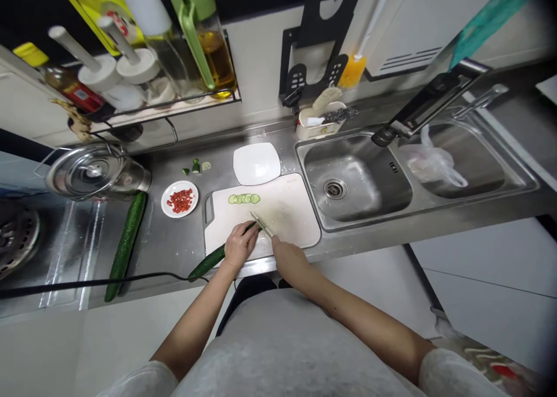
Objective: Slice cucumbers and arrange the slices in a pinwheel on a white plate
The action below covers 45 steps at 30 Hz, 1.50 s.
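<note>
Both hands are at work on the white cutting board, which lies at the front edge of the steel worktop. The left hand rests over a cucumber, its fingers curled together and pressed down on it near the cut end. The other end of the cucumber juts out past the board's front left corner, towards the worktop's front edge. The right hand is closed round the handle of a knife. The blade slants up and to the left and meets the cucumber just beside the left fingertips. A short row of overlapping slices lies towards the board's back left corner, apart from the blade.

A white square plate sits just behind the board's back edge. Left of the board stands a small round dish of chopped red chilli, with a few cucumber ends behind it. A second, whole cucumber lies farther left, running towards the front edge, and a black cable crosses near its lower end. A lidded steel pot stands at the back left. The sink is just right of the board.
</note>
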Each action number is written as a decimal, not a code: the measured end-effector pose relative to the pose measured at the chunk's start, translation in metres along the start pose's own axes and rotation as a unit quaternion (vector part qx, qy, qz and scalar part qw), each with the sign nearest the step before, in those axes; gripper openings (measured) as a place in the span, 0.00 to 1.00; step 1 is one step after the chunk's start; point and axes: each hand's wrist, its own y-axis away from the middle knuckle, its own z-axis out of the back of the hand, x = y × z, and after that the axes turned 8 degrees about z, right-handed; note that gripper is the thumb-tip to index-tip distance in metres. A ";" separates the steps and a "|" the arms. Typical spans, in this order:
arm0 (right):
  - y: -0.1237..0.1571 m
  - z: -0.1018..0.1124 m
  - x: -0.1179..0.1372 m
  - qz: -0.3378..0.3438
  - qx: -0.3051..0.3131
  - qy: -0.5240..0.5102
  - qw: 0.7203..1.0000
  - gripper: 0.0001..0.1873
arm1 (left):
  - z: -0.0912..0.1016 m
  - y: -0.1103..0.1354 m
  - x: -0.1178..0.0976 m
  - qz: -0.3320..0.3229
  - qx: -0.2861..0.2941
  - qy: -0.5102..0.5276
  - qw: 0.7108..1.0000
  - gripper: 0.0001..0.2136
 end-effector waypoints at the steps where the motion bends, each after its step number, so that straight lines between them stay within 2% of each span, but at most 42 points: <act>1: 0.000 0.001 0.001 -0.001 0.001 0.002 1.000 0.15 | 0.000 0.000 0.000 0.000 0.000 -0.003 1.000 0.12; 9: 0.004 0.006 0.006 -0.003 -0.003 0.010 1.000 0.13 | 0.001 -0.002 -0.002 0.006 0.006 -0.013 1.000 0.11; 26: -0.001 0.010 0.007 0.008 -0.010 -0.008 1.000 0.17 | 0.000 -0.002 0.000 0.007 0.009 -0.016 1.000 0.11; 33: -0.009 0.005 0.006 0.013 -0.032 0.011 0.999 0.16 | 0.000 -0.002 0.000 0.002 0.007 -0.020 1.000 0.11; 39: -0.017 0.005 0.008 0.012 -0.030 -0.001 0.999 0.15 | -0.001 0.002 -0.002 -0.020 -0.008 -0.022 1.000 0.12; 45: -0.017 0.004 0.007 0.005 -0.026 -0.013 1.000 0.16 | -0.003 0.004 -0.004 -0.010 -0.008 -0.017 1.000 0.12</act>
